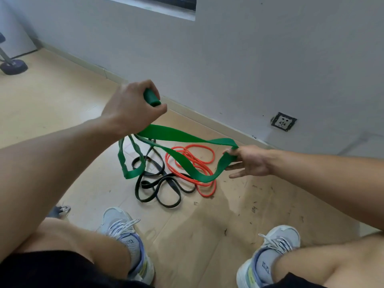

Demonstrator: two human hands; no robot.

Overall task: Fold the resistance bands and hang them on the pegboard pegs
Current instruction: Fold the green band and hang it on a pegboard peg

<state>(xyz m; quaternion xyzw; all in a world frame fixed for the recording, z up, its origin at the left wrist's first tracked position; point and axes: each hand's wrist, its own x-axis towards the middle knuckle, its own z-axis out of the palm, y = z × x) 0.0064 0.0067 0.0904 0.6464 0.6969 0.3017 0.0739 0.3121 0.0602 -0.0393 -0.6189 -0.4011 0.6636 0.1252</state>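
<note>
A wide green resistance band (182, 140) hangs in loops between my hands above the floor. My left hand (133, 107) is raised and grips a bunched fold of it, a green end poking out of the fist. Lower and to the right, my right hand (247, 161) pinches another bend of the band between thumb and forefinger, with the other fingers stretched out. Below, a thin orange band (199, 163) and a black band (158, 190) lie tangled on the floor. No pegboard is in view.
I am crouched with my knees and grey sneakers (126, 235) at the bottom. A grey wall with a socket (283, 121) runs behind the bands. A dark round stand base (13, 66) sits at the far left on the wooden floor.
</note>
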